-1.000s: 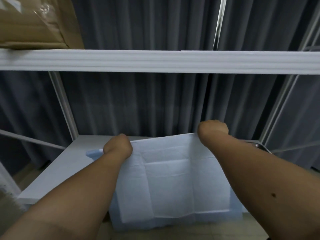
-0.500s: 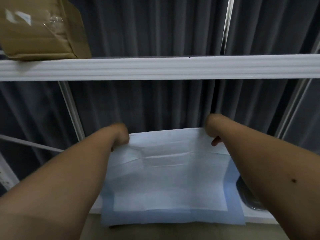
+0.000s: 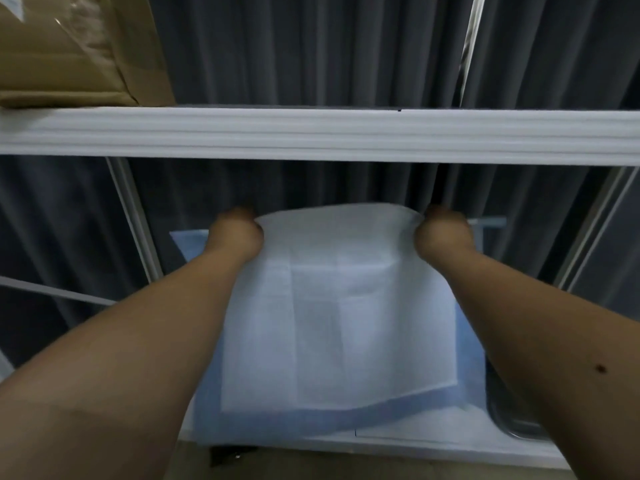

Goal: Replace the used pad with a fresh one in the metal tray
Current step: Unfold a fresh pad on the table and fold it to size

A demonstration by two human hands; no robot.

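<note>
Both hands gripping the pad's far corners

Left hand (image 3: 239, 233) and right hand (image 3: 441, 233) pinch the white-and-blue pad (image 3: 346, 323), spread over the metal tray (image 3: 512, 420) on the lower shelf (image 3: 415, 445).

Cardboard box (image 3: 69, 50) upper left on the shelf (image 3: 311, 133), pad (image 3: 332, 306) centre frame below it, metal tray (image 3: 512, 420) lower right, curtain (image 3: 311, 50) behind.

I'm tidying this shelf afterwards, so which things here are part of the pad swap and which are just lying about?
Part of the job:
- pad, held at its far corners
- left hand
- right hand
- metal tray, only its edge showing at the right

Just lying about:
- cardboard box on the upper shelf
- grey curtain behind
</note>
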